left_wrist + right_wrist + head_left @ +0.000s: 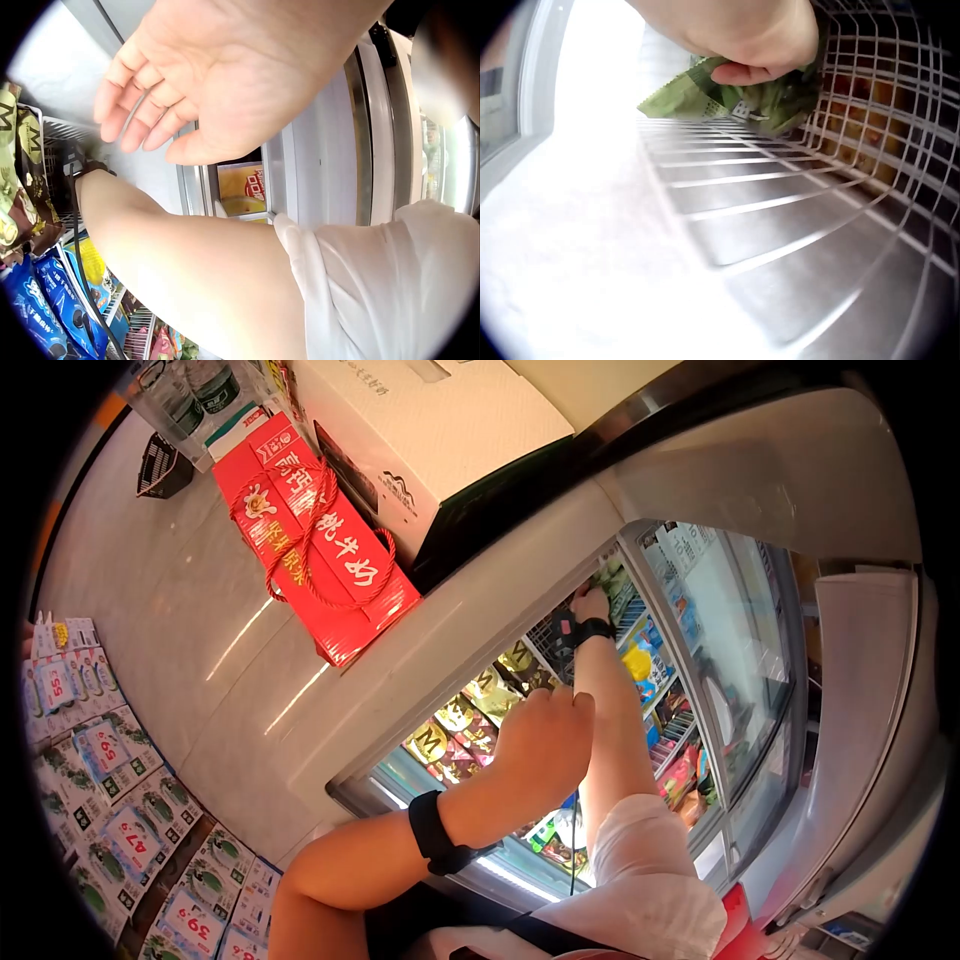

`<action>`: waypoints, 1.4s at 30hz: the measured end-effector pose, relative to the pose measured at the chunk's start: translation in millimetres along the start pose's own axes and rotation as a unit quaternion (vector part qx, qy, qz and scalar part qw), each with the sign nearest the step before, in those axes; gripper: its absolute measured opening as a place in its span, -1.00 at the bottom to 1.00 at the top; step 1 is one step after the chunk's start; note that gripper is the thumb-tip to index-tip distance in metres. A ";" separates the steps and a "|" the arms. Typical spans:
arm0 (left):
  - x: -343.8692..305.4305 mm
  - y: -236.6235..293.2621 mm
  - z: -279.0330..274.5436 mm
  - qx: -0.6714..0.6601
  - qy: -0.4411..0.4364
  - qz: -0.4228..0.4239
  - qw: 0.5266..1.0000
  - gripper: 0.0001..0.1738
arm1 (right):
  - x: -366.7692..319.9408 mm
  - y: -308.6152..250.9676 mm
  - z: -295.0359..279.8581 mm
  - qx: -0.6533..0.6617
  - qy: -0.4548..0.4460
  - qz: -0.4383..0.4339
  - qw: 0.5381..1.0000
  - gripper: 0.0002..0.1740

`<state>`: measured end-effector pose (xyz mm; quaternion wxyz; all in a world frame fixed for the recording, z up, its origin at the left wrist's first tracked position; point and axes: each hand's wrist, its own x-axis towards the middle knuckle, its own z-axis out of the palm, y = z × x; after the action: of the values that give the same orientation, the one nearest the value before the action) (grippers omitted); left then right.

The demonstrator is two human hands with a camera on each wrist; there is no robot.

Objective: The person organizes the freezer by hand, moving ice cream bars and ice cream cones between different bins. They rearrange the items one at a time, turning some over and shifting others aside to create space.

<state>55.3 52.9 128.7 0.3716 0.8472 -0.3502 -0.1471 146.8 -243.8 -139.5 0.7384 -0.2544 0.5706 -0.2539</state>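
My right hand point(592, 605) reaches deep into the chest freezer, down in a white wire basket point(765, 199). Its curled fingers grip a shiny green ice cream packet point(686, 97), which lies at the basket's far end; part of the packet is hidden under the hand. My left hand point(545, 745) hovers over the freezer opening, above my right forearm, and holds nothing. Seen from the left wrist, its palm faces the camera with the fingers loosely bent. Brown and gold packets marked M point(430, 740) lie below and beside the left hand.
Blue packets point(52, 304) and other wrapped ice creams fill nearby baskets. A sliding glass lid point(720, 660) stands right of my right arm. On the freezer's outer side are a red carton with rope handles point(310, 545) and a white box point(430, 430). A thin black cable point(86, 277) runs past my right arm.
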 end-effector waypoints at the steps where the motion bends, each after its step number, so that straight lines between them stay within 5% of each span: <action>1: 1.3 0.6 -1.4 0.000 0.001 -0.004 1.000 -0.84 | -3.0 -6.0 2.4 -0.008 -0.008 -0.009 1.000 -0.58; 6: 7.8 -10.6 8.4 0.036 -0.004 0.022 0.999 -0.84 | -53.8 -47.7 -18.5 -0.076 -0.061 -0.067 0.993 -0.75; 7: 10.0 -5.5 5.1 0.008 0.007 -0.033 0.999 -0.81 | -73.8 -54.7 -33.7 -0.087 -0.067 -0.087 0.990 -0.78; 13: 12.6 -13.6 0.0 -0.020 0.006 -0.018 1.000 -0.76 | -176.9 -99.6 -185.5 -0.095 -0.247 -0.141 0.954 -0.82; 18: 11.7 -20.0 6.3 -0.009 0.007 -0.004 1.000 -0.76 | -174.4 -173.3 -335.3 -0.201 -0.190 -0.144 0.950 -0.71; 20: 11.7 -20.4 6.2 -0.023 0.003 -0.004 1.000 -0.76 | -181.5 -195.0 -355.1 -0.300 -0.057 -0.072 0.950 -0.68; 21: 12.3 -20.3 6.0 -0.026 0.001 -0.005 1.000 -0.78 | -204.0 -200.5 -333.5 -0.453 0.042 -0.040 0.890 -0.59; 25: 12.7 -20.3 6.1 -0.018 -0.029 -0.023 0.999 -0.78 | -131.1 -197.2 -379.5 -0.645 0.106 0.011 0.757 -0.48; 27: 13.4 -17.2 4.1 -0.017 -0.047 -0.035 0.998 -0.77 | -105.4 -200.5 -388.2 -0.849 0.104 -0.044 0.516 -0.56; 28: 14.5 -16.3 3.5 -0.011 -0.048 -0.032 0.998 -0.76 | -103.7 -195.2 -389.6 -0.914 0.095 -0.141 0.368 -0.59; 29: 13.9 -16.4 3.7 -0.006 -0.051 -0.031 0.998 -0.76 | -148.2 -193.1 -333.1 -0.899 0.155 -0.083 0.400 -0.64; 31: 12.9 -18.2 5.7 0.001 -0.047 -0.022 0.999 -0.74 | -141.1 -181.8 -326.1 -0.853 0.109 -0.296 0.416 -0.64; 32: 12.5 -18.0 6.0 -0.001 -0.050 -0.025 0.998 -0.74 | -140.7 -176.8 -325.4 -0.778 -0.015 -0.429 0.460 -0.50; 33: 12.2 -17.1 5.3 -0.003 -0.053 -0.029 0.998 -0.74 | -160.1 -181.3 -298.6 -0.782 -0.118 -0.338 0.509 -0.16; 37: 12.0 -15.6 6.8 -0.008 -0.067 -0.033 0.997 -0.72 | -157.1 -189.2 -281.3 -0.809 -0.126 -0.329 0.470 0.42; 38: 11.9 -15.4 7.0 -0.007 -0.075 -0.039 0.996 -0.73 | -156.2 -196.1 -278.0 -0.829 -0.104 -0.343 0.428 0.47; 41: 11.8 -17.6 9.7 0.002 -0.074 -0.027 0.997 -0.73 | -137.6 -202.9 -284.0 -0.807 -0.157 -0.308 0.478 0.41; 42: 11.5 -16.0 8.4 0.002 -0.075 -0.027 0.997 -0.73 | -136.5 -206.2 -283.3 -0.799 -0.180 -0.342 0.461 0.29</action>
<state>67.0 48.0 111.4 0.3384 0.8435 -0.3546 -0.2195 -175.9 -330.2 33.0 0.1538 -0.9478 0.2460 0.1321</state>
